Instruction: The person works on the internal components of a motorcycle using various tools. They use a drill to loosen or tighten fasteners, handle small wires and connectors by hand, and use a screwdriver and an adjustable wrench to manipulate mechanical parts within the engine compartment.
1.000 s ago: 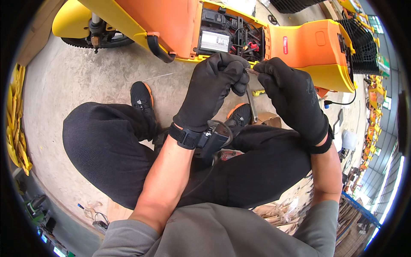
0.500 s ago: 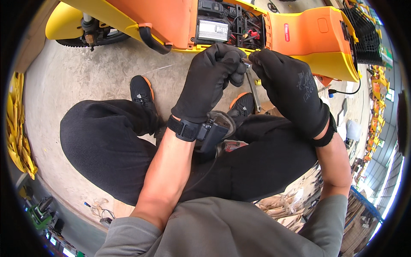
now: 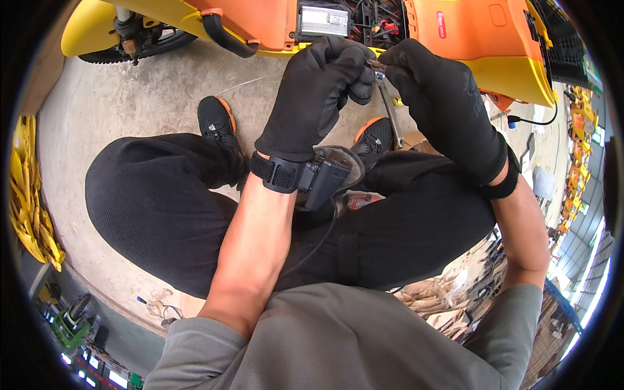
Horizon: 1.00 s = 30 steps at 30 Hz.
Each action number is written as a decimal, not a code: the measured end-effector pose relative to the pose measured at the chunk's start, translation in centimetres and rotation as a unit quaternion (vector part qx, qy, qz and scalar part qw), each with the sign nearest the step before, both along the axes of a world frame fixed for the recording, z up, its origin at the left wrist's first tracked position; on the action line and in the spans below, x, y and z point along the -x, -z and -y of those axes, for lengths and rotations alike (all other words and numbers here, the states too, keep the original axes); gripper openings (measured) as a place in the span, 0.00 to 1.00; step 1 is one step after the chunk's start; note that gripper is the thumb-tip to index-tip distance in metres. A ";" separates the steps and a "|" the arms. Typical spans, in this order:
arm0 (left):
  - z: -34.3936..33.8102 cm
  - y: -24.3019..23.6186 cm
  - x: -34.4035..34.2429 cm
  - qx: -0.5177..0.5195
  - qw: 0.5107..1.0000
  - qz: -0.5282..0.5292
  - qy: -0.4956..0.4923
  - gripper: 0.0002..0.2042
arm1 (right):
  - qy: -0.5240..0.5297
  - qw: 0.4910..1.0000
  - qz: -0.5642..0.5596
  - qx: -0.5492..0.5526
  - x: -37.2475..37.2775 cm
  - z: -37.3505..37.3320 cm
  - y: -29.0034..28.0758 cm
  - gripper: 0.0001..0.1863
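Note:
My left hand, in a black glove, is closed in a pinch in front of the vehicle's open compartment. Beside it my right hand, gloved alike, has its thumb and fingertips pinched together. A small dark brownish piece shows between the two sets of fingertips, too small to name. Just below the fingertips a long metal wrench slants down toward my shoe. Its upper end is close to my left fingers; whether they touch it I cannot tell.
An orange and yellow two-wheeler stands ahead, its compartment showing a silver box and wires. A black cable with a blue plug hangs at right. Yellow panels lie at far left. A red and grey tool rests between my legs.
The view has shifted, so the vehicle appears higher. Both hands sit higher in the picture, and the right hand is turned slightly more outward. The pinches stay together.

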<state>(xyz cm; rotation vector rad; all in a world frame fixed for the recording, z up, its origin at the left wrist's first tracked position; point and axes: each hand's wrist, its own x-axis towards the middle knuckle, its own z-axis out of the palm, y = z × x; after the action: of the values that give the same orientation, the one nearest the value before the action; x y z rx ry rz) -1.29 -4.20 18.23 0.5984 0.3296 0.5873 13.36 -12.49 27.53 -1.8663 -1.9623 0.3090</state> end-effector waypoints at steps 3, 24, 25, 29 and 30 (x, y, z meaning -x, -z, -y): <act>0.0 0.2 -0.1 -0.001 1.000 -0.009 -0.007 0.10 | 0.038 0.995 -0.081 0.033 0.3 0.0 -0.2 0.07; 0.0 2.1 0.1 0.043 0.993 0.079 0.078 0.07 | -0.118 0.967 0.213 -0.072 -1.1 0.4 1.9 0.14; 0.1 2.1 0.1 0.043 0.993 0.079 0.079 0.07 | -0.118 0.967 0.213 -0.073 -1.1 0.6 2.0 0.14; 0.1 1.3 0.2 0.005 0.998 0.034 0.059 0.08 | -0.001 1.000 0.004 0.012 -0.3 0.8 1.4 0.07; 0.0 1.0 0.2 -0.006 0.999 0.028 0.044 0.08 | 0.039 0.993 -0.090 0.058 -0.1 0.7 1.1 0.06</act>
<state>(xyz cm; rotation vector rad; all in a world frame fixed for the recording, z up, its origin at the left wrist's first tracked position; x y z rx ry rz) -1.48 -4.16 17.21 0.6033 0.2463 0.5205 13.45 -13.17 26.42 -1.9090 -1.7803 0.5585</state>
